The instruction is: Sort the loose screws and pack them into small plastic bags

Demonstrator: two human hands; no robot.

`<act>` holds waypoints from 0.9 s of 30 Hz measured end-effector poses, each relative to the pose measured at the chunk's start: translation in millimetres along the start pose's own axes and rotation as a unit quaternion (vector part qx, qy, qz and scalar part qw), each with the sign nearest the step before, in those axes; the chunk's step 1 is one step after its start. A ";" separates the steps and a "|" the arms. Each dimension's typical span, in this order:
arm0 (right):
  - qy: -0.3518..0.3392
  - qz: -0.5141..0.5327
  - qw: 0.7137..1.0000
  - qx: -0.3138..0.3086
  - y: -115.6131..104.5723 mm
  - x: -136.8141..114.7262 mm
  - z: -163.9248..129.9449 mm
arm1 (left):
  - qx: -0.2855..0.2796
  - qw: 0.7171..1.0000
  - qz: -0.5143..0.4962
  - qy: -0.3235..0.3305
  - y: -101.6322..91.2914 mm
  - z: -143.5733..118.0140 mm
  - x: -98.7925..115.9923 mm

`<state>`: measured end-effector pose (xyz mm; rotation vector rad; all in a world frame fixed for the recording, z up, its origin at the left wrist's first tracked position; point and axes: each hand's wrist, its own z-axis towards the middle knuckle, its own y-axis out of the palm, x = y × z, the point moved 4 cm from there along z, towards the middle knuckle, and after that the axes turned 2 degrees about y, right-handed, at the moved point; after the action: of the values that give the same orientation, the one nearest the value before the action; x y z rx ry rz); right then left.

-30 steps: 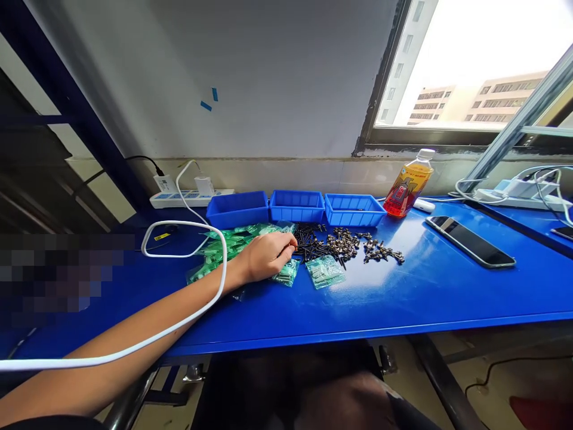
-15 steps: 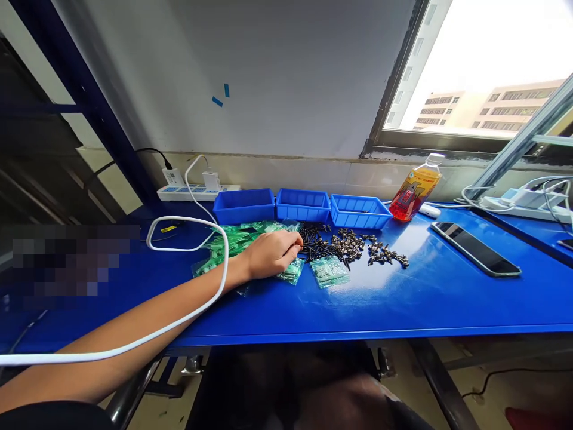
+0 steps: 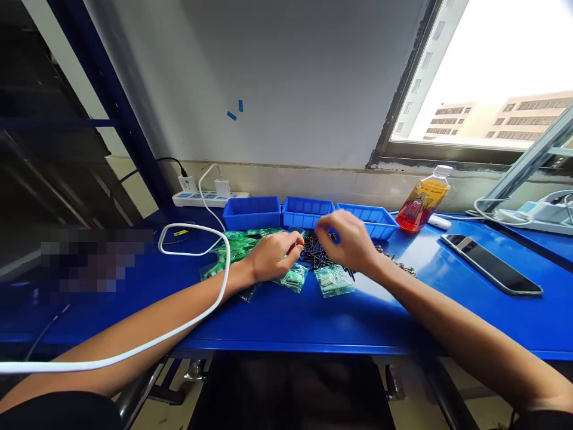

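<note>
My left hand [image 3: 274, 255] rests on the blue table [image 3: 403, 316], fingers curled at the edge of a pile of small black screws [image 3: 316, 257]; what the fingertips pinch is too small to tell. My right hand [image 3: 347, 240] hovers over the same pile, fingers bent and blurred by motion. Green plastic bags [image 3: 237, 246] lie heaped under and behind my left wrist. Two small clear packets [image 3: 333, 280] lie in front of the hands. Silvery screws [image 3: 403, 269] peek out past my right forearm.
Three blue bins [image 3: 251, 212] stand in a row behind the piles. An orange drink bottle [image 3: 421, 202] and a phone [image 3: 490, 263] sit to the right. A white cable [image 3: 197, 316] loops over my left forearm from a power strip [image 3: 206, 197].
My right hand has come into view from the lower right and reached over the screw pile. My left hand stays at the pile's left edge. The camera has shifted a little.
</note>
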<state>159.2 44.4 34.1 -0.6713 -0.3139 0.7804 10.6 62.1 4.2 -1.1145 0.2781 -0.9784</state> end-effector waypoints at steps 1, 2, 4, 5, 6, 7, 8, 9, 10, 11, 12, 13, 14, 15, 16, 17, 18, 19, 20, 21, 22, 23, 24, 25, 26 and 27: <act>-0.017 -0.003 1.000 -0.003 2.5 -4.9 -0.7 | 0.004 1.000 -0.003 0.001 -0.1 0.1 -0.8; -0.027 -0.007 1.000 -0.004 4.6 -9.4 -2.2 | 0.005 1.000 -0.006 0.003 0.2 0.1 -1.4; -0.014 -0.008 1.000 -0.005 7.9 -14.6 -5.9 | 0.004 1.000 -0.015 0.010 1.1 0.3 -2.1; 0.008 -0.003 1.000 -0.007 9.2 -14.7 -7.9 | 0.003 1.000 -0.017 0.013 1.5 0.4 -2.3; 0.024 0.005 0.999 -0.023 11.4 -14.4 -9.8 | 0.003 1.000 -0.017 0.014 1.8 0.5 -2.4; 0.035 0.015 0.998 -0.044 13.9 -13.6 -11.5 | 0.001 1.000 -0.016 0.015 2.2 0.5 -2.4; 0.042 0.024 0.997 -0.066 16.4 -12.5 -13.0 | -0.001 1.000 -0.014 0.015 2.5 0.5 -2.4; 0.050 0.031 0.995 -0.085 18.7 -11.1 -14.3 | -0.004 1.000 -0.012 0.015 2.8 0.4 -2.3; 0.058 0.036 0.993 -0.097 20.4 -9.5 -15.1 | -0.008 1.000 -0.010 0.014 3.1 0.3 -2.2; 0.066 0.038 0.992 -0.103 21.7 -8.0 -15.6 | -0.011 1.000 -0.009 0.012 3.3 0.2 -2.1; 0.075 0.038 0.991 -0.104 22.6 -6.8 -15.8 | -0.013 1.000 -0.009 0.009 3.5 0.2 -2.2; 0.082 0.038 0.991 -0.102 23.1 -5.8 -15.8 | -0.014 1.000 -0.010 0.005 3.6 0.1 -2.3; 0.088 0.037 0.990 -0.099 23.5 -5.2 -15.6 | -0.015 1.000 -0.011 0.001 3.6 0.1 -2.4; 0.092 0.037 0.990 -0.096 23.7 -4.8 -15.4 | -0.016 1.000 -0.010 -0.002 3.5 0.2 -2.5; 0.095 0.036 0.990 -0.093 23.8 -4.5 -15.3 | -0.017 1.000 -0.007 -0.006 3.5 0.3 -2.5; 0.098 0.036 0.990 -0.092 23.9 -4.1 -15.2 | -0.018 1.000 -0.004 -0.010 3.3 0.3 -2.5; 0.101 0.035 0.990 -0.094 24.2 -3.7 -15.2 | -0.019 1.000 0.001 -0.014 3.2 0.4 -2.4; 0.102 0.034 0.989 -0.097 24.6 -3.2 -15.3 | -0.020 1.000 0.006 -0.016 3.2 0.4 -2.3; 0.104 0.031 0.989 -0.102 25.2 -2.7 -15.6 | -0.023 1.000 0.011 -0.018 3.2 0.4 -2.1; 0.105 0.027 0.988 -0.108 25.9 -2.3 -15.8 | -0.026 0.999 0.015 -0.019 3.3 0.3 -1.8; 0.106 0.022 0.988 -0.114 26.6 -1.9 -16.2 | -0.028 0.999 0.018 -0.018 3.5 0.3 -1.6; 0.107 0.017 0.987 -0.119 27.5 -1.6 -16.6 | -0.032 0.999 0.022 -0.017 3.8 0.2 -1.4; 0.110 0.012 0.986 -0.124 28.3 -1.3 -17.1 | -0.035 0.999 0.025 -0.016 4.2 0.3 -1.3; 0.113 0.008 0.985 -0.128 29.0 -1.1 -17.6 | -0.040 0.999 0.028 -0.016 4.7 0.4 -1.5; 0.117 0.005 0.984 -0.132 29.7 -0.9 -18.1 | -0.044 0.998 0.031 -0.017 5.3 0.6 -1.8; 0.120 0.005 0.984 -0.135 30.3 -0.8 -18.5 | -0.049 0.998 0.036 -0.017 5.9 0.8 -2.1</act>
<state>151.4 51.5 0.2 -1.0137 -0.1966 0.6636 13.0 64.9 -1.0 -1.2020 0.3401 -0.8891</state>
